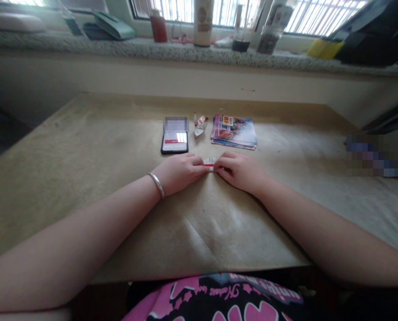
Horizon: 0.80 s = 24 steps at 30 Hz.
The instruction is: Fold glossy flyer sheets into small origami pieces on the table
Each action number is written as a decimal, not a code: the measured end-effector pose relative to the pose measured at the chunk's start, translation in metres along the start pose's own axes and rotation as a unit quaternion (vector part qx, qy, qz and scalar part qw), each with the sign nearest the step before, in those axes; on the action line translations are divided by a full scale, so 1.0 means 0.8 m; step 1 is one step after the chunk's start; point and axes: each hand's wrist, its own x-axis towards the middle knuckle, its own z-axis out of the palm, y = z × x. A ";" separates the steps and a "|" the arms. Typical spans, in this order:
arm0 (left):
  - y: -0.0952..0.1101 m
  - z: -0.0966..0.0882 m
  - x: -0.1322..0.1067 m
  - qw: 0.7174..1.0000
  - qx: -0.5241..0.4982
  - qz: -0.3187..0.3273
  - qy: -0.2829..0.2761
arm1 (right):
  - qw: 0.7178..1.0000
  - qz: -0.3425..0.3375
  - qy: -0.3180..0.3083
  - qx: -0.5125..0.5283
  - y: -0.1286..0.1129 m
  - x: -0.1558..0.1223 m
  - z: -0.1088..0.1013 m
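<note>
A small folded piece of paper (210,162), white with red print, lies on the brown paper-covered table (85,147). My left hand (179,171), with a silver bracelet on its wrist, pinches the paper's left side with closed fingers. My right hand (241,170) pinches its right side the same way. Most of the paper is hidden between the fingers. Just beyond my hands lies a phone (175,137) with a lit screen. A finished folded paper figure (199,125) stands beside it. To the right of that sits a stack of colourful printed sheets (234,131).
A stone windowsill (185,51) runs along the back with bottles, a red cup (159,26), jars and a teal box (114,26). Some blurred items lie at the table's right edge (376,156). My pink and black shirt (215,298) shows at the bottom.
</note>
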 end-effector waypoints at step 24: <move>0.005 0.000 0.001 1.000 0.010 0.020 -0.015 | 0.998 0.031 0.006 0.048 0.002 0.004 0.002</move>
